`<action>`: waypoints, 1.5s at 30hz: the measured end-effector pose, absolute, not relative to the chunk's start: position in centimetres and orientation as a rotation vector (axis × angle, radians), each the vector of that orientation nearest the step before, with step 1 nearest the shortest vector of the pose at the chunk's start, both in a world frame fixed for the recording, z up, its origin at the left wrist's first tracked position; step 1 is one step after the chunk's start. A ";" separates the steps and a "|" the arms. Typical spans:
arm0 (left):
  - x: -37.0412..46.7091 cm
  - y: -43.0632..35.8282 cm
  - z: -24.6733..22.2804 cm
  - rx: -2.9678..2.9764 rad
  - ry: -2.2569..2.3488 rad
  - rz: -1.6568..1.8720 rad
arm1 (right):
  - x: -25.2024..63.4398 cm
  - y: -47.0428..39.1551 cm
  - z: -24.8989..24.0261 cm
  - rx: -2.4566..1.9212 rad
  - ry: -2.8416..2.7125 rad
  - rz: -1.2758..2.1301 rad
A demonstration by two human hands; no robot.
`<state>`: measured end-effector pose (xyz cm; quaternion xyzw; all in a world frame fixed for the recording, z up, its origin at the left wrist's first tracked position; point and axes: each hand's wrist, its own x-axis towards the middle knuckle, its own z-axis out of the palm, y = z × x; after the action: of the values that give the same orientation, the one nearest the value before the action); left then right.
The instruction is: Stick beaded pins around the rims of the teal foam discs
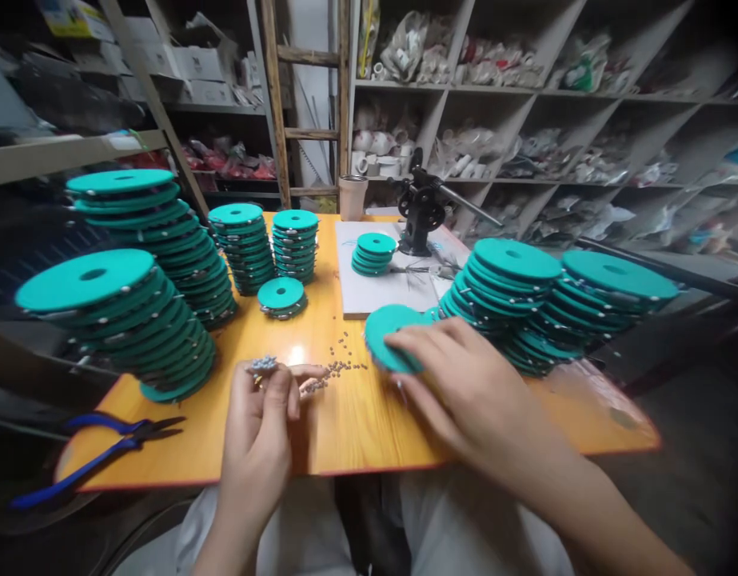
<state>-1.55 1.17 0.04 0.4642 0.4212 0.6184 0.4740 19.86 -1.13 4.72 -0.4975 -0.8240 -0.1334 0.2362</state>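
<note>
My left hand is closed in a pinch around a cluster of small bluish-grey pieces, too fine to make out clearly. Just beyond its fingertips, small dark beads lie scattered on the yellow wooden table. With thumb and fingers, my right hand grips the edge of a flat teal spool; the palm hides part of it. A short teal spool stack sits beyond my left hand. To the right rise two taller teal spool stacks, studded with small pins round their rims.
More tall spool stacks line the left side. Blue-handled pliers lie at the left front. A grey board at the back bears a small spool stack and a black clamp-like tool. Beside it stands a cup.
</note>
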 end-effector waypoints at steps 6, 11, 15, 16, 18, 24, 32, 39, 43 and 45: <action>-2.0 1.8 -0.6 0.927 0.901 1.467 | 18.9 3.3 6.4 -1.497 -2.455 -0.533; -1.9 1.8 -0.3 0.730 0.840 1.548 | 12.1 8.3 8.1 -1.409 -2.619 -0.394; -2.3 1.7 -0.6 0.717 0.810 1.522 | 7.2 13.9 6.9 -1.400 -2.716 -0.261; -2.4 1.6 -0.7 0.724 0.816 1.516 | 6.6 14.9 6.6 -1.419 -2.721 -0.228; -2.5 1.6 -1.0 0.734 0.841 1.515 | 6.1 15.9 6.3 -1.455 -2.701 -0.170; -2.7 1.5 -0.8 0.684 0.871 1.618 | 8.6 10.5 7.2 -1.377 -2.499 -0.093; -2.3 0.7 -0.5 1.131 1.139 1.580 | 13.7 0.3 4.5 -1.156 -2.270 -0.034; 0.1 -1.5 -0.3 1.367 0.996 1.524 | 15.4 -2.8 2.0 -1.228 -1.988 0.012; 0.3 -1.5 -0.3 1.276 1.024 1.458 | 18.3 -4.3 1.0 -1.230 -2.049 0.124; 0.3 -1.0 -0.4 1.238 1.102 1.393 | 20.2 -5.0 0.6 -1.271 -2.134 0.175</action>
<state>0.27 -0.98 -0.41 0.5051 0.4494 0.5681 0.4693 20.20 -4.95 0.56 -0.4836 -0.8119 0.0666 0.3202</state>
